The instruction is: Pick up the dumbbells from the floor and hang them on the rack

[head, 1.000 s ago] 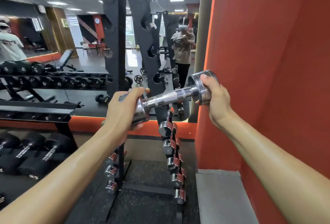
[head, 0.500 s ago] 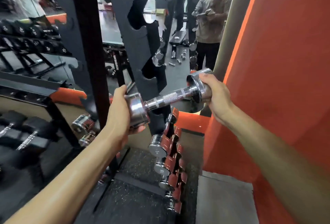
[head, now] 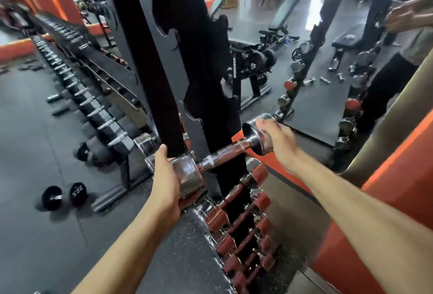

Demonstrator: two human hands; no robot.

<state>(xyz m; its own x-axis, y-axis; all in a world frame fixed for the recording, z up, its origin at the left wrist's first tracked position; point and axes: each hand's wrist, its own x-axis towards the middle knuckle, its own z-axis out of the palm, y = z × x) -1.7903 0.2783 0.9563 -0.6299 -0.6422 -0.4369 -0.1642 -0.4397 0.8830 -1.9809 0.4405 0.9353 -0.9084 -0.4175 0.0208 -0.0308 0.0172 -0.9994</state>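
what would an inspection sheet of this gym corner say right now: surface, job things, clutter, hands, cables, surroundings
surface: dark rubber floor, speckled mat under the rack
job's things: chrome dumbbell held roughly level across the front of the black upright rack, not plainly seated in a slot; hung dumbbells with red ends fill the lower slots
clutter: black dumbbell marked 22.5 lying on the floor to the left
grippers: left hand grips the near head of the chrome dumbbell; right hand grips the far head
cables: nothing seen
surroundings: long rack of black dumbbells at left, mirror behind, orange wall at right
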